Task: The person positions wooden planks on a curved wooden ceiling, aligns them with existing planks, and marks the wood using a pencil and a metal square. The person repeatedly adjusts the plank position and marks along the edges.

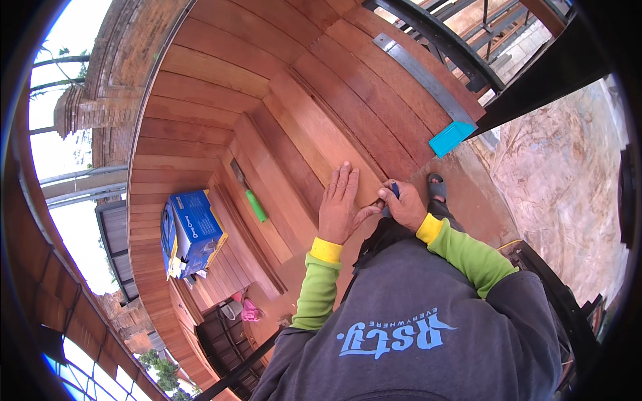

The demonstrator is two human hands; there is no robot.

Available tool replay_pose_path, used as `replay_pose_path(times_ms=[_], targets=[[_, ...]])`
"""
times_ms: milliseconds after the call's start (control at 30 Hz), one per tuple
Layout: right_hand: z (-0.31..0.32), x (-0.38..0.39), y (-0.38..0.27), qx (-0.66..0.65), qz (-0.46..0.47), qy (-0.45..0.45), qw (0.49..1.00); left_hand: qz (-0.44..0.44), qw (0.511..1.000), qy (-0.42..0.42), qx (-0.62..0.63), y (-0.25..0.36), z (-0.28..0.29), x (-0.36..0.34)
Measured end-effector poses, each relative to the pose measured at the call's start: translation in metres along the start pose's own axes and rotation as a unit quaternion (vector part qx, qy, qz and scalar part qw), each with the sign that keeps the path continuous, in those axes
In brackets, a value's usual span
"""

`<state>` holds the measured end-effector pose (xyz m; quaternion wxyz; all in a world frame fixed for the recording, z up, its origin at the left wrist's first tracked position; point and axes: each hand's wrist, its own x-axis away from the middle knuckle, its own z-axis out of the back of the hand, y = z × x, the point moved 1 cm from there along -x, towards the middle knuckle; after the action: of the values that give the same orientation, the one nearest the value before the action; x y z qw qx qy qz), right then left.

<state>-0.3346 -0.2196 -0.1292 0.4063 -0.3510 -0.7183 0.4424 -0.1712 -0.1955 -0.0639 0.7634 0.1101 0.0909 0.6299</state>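
Observation:
My left hand (339, 208) lies flat on the near end of a reddish-brown wooden board (328, 127), fingers stretched forward and thumb pointing toward my right hand. At the board's near right corner, my right hand (405, 206) is closed in a pinch around a slim blue pen (395, 190). Its tip is hidden by the fingers. The board rests on other planks and runs away from me. To the left, a tool with a green handle (255, 206) and a flat metal blade lies on the planks.
A metal try square with a turquoise handle (452, 138) lies on planks at the right. A blue cardboard box (194, 227) stands at the left. Pink cloth (251, 310) lies near the lower left. A black metal frame (441, 40) borders the planks at upper right.

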Motion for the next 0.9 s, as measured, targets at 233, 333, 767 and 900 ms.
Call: replay_pose_path(times_ms=[233,333,767,900], targets=[[0.001,0.002,-0.004,0.027,-0.023,0.006,0.999,-0.018,0.999,0.026,-0.019,-0.005,0.003,-0.003],[0.012,-0.001,0.004,0.074,-0.038,0.009,0.996,-0.019,0.998,0.045,-0.039,-0.002,-0.003,-0.005],[0.034,0.002,0.029,-0.04,-0.065,0.076,0.994,-0.024,0.994,0.059,-0.091,0.002,-0.014,-0.006],[0.034,0.001,0.029,-0.036,-0.069,0.081,0.994,-0.022,0.993,0.051,-0.101,0.0,-0.017,-0.005]])
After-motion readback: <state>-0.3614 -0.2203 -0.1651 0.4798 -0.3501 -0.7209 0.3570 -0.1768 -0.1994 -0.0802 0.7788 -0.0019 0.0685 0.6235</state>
